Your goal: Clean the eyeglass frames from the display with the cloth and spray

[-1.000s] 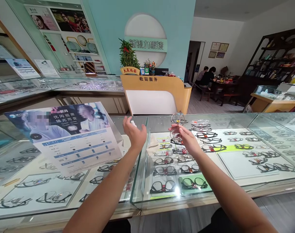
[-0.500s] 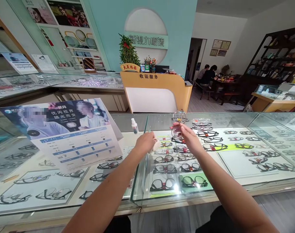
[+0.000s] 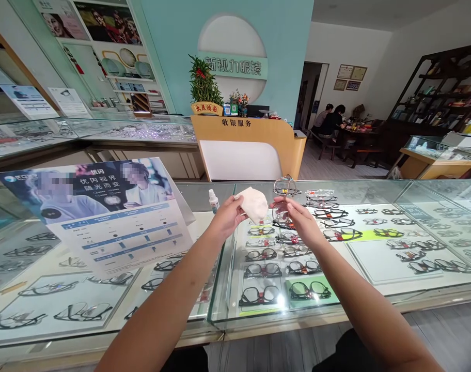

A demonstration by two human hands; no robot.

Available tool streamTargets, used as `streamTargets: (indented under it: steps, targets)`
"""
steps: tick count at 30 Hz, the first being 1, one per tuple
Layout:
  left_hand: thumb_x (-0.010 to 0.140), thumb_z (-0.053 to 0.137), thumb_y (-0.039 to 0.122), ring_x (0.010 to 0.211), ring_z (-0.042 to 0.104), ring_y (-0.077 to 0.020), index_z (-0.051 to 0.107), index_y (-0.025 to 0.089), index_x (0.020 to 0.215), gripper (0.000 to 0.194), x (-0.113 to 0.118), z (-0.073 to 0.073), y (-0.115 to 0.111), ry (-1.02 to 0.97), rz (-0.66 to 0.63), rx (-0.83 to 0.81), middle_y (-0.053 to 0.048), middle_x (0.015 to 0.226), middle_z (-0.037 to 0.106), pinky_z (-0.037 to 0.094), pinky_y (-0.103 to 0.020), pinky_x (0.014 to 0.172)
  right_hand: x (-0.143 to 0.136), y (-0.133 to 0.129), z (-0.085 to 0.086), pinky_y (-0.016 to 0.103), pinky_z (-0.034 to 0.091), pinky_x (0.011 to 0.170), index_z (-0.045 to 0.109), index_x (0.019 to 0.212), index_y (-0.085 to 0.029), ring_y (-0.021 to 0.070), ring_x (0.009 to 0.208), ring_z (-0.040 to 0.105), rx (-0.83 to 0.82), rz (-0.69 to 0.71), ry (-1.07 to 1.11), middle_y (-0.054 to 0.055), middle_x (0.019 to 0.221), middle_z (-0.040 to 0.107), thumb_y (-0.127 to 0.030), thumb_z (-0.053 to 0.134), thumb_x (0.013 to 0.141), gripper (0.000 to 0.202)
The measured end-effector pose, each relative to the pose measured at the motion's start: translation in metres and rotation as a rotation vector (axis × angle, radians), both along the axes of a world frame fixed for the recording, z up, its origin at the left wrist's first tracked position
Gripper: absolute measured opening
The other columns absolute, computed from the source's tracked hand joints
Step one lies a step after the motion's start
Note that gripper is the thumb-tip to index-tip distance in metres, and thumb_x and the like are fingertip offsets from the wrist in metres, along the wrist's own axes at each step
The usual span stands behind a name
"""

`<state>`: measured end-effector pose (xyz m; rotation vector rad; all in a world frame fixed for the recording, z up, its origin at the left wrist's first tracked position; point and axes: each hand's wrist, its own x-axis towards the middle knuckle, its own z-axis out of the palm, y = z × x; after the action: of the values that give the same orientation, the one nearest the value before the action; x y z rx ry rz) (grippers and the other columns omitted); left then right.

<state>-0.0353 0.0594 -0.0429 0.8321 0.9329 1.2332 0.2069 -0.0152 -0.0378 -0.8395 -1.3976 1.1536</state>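
I see 1 long glass surface (image 3: 375, 292) across the whole view, w/ rows of display frames (image 3: 285, 268) under the glass; too many and too glare-washed to count. 1 big tilted poster (image 3: 104, 222) stands on it at left, its 2 faces blurred, small print unreadable. Behind: 1 cashier desk (image 3: 251, 147) w/ 1 potted plant (image 3: 203, 88) on top, and 2 people (image 3: 332, 121) seated at a far table, mostly hidden. My 2 arms enter from the bottom edge, shoulders cut off. Left hand (image 3: 228, 217) is raised above the surface, fingers closed, pinching 1 pale cloth (image 3: 253, 204) that hangs bunched just beside the other hand. Right hand (image 3: 299, 219) pinches 1 pair of thin-rimmed glasses (image 3: 282, 199), held upright over the surface, one lens above the other; lower lens partly hidden by my fingers, temples hard to make out vs. the frames below. Cloth and glasses near, touching or not I can't tell. 1 small white bottle (image 3: 213, 200) stands on the surface just left of the cloth, label illegible.
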Motion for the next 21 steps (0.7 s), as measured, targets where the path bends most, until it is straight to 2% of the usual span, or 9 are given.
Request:
streamTargets:
  steps: [2, 5, 8, 11, 17, 19, 21]
  targets:
    - [0.091, 0.089, 0.022, 0.108, 0.08, -0.0247, 0.071, 0.017, 0.113, 0.029, 0.003, 0.003, -0.005, -0.159, -0.037, -0.004, -0.013, 0.121, 0.083, 0.066, -0.044, 0.102, -0.002, -0.002, 0.003, 0.044, 0.051, 0.112, 0.08, 0.133, -0.028, 0.0306, 0.13, 0.071, 0.008, 0.008, -0.01, 0.009, 0.132, 0.084, -0.07, 0.066, 0.105, 0.052]
    - [0.09, 0.087, 0.014, 0.11, 0.08, -0.0227, 0.075, 0.016, 0.114, 0.026, 0.008, 0.005, -0.014, -0.216, -0.072, -0.009, -0.013, 0.122, 0.084, 0.064, -0.042, 0.109, -0.005, -0.006, 0.008, 0.046, 0.051, 0.115, 0.081, 0.128, -0.027, 0.0316, 0.13, 0.072, 0.014, 0.033, -0.003, 0.009, 0.13, 0.085, -0.07, 0.069, 0.103, 0.052]
    - [0.085, 0.086, 0.005, 0.11, 0.081, -0.0228, 0.077, 0.017, 0.127, 0.045, 0.01, 0.005, -0.018, -0.225, -0.142, -0.001, -0.011, 0.12, 0.085, 0.063, -0.039, 0.11, -0.005, -0.009, 0.01, 0.047, 0.049, 0.119, 0.082, 0.128, -0.029, 0.0315, 0.132, 0.072, 0.005, 0.048, -0.008, 0.008, 0.128, 0.086, -0.068, 0.069, 0.104, 0.048]
    - [0.083, 0.086, 0.004, 0.113, 0.082, -0.0255, 0.074, 0.019, 0.14, 0.06, 0.01, 0.002, -0.017, -0.218, -0.218, 0.033, -0.011, 0.122, 0.085, 0.064, -0.04, 0.109, -0.005, -0.009, 0.01, 0.047, 0.049, 0.118, 0.083, 0.128, -0.029, 0.0306, 0.126, 0.072, 0.006, 0.053, -0.024, 0.007, 0.125, 0.086, -0.068, 0.069, 0.104, 0.047]
    - [0.096, 0.081, 0.015, 0.111, 0.082, -0.0264, 0.076, 0.012, 0.127, 0.032, 0.008, -0.002, -0.008, -0.229, -0.155, -0.02, -0.016, 0.123, 0.085, 0.065, -0.042, 0.105, -0.005, -0.008, 0.008, 0.045, 0.05, 0.111, 0.083, 0.13, -0.027, 0.0289, 0.118, 0.069, 0.006, 0.077, -0.07, 0.008, 0.124, 0.084, -0.068, 0.067, 0.104, 0.05]
    - [0.094, 0.082, 0.014, 0.106, 0.082, -0.023, 0.076, 0.014, 0.125, 0.031, 0.008, -0.001, -0.008, -0.233, -0.135, -0.019, -0.013, 0.12, 0.085, 0.065, -0.037, 0.098, -0.005, -0.009, 0.008, 0.045, 0.049, 0.11, 0.083, 0.129, -0.028, 0.0287, 0.117, 0.068, 0.006, 0.086, -0.085, 0.008, 0.123, 0.084, -0.068, 0.067, 0.104, 0.05]
    - [0.088, 0.084, 0.009, 0.102, 0.08, -0.0192, 0.076, 0.019, 0.128, 0.042, 0.007, 0.001, -0.01, -0.223, -0.143, 0.001, -0.008, 0.117, 0.085, 0.063, -0.03, 0.09, -0.005, -0.009, 0.006, 0.044, 0.049, 0.11, 0.083, 0.13, -0.029, 0.0283, 0.116, 0.067, 0.007, 0.095, -0.095, 0.008, 0.123, 0.084, -0.069, 0.068, 0.104, 0.05]
